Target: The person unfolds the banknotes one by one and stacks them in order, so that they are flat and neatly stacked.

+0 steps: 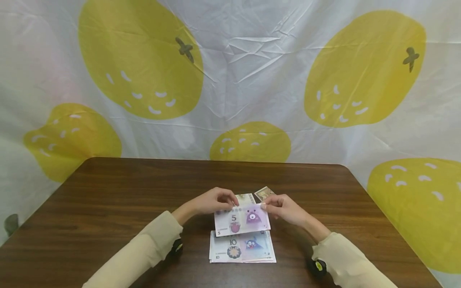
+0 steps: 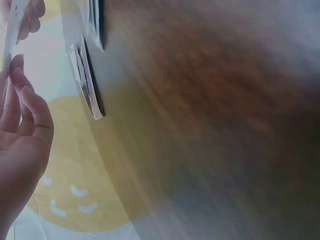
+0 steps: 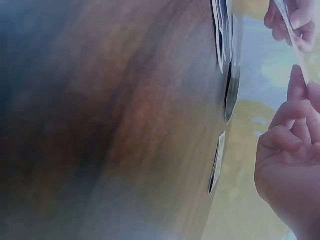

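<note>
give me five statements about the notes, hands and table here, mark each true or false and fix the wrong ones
1. The left hand and right hand both hold the purple 5 note. True.
2. In the head view, the blue 10 note shows above the purple 5 note. False: it shows below it.
3. A brown-printed note shows close to the right hand. True.
4. The table is white. False: it is dark brown.
5. The backdrop carries yellow shapes. True.

Fruit-print cloth (image 1: pixel 248 88) hangs behind a brown table (image 1: pixel 144 180).
</note>
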{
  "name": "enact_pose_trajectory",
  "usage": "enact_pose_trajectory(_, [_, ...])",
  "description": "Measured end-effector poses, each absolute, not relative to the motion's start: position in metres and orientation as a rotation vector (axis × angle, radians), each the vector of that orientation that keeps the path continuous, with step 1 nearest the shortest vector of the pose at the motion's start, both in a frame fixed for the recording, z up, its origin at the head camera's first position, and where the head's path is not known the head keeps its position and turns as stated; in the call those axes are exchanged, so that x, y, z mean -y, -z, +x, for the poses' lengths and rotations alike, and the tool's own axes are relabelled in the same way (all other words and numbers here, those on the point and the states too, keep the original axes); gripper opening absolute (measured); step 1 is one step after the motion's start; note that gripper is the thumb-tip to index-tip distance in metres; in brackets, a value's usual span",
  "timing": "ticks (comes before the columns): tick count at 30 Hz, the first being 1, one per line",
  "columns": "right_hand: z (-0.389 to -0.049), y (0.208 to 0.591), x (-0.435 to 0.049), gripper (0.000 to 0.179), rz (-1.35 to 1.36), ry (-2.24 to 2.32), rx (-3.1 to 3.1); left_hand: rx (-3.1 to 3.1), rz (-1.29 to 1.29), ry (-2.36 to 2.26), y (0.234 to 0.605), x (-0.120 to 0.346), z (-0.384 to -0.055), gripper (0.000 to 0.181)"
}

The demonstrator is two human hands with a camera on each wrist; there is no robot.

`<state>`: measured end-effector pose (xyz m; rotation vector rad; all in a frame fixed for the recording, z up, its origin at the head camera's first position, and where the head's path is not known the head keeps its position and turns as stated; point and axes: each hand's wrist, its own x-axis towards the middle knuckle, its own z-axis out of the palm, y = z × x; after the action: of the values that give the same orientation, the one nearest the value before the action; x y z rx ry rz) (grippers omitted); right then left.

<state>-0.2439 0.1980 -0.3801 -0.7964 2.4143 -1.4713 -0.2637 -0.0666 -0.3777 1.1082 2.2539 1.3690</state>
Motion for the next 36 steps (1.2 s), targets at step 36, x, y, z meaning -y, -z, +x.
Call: enact_pose_trajectory(36, [-0.233, 0.401, -0.198, 0.019, -1.002, 1.411, -2.113, -2.137, 1.199, -1.104, 0.392, 0.084, -0.241, 0.018])
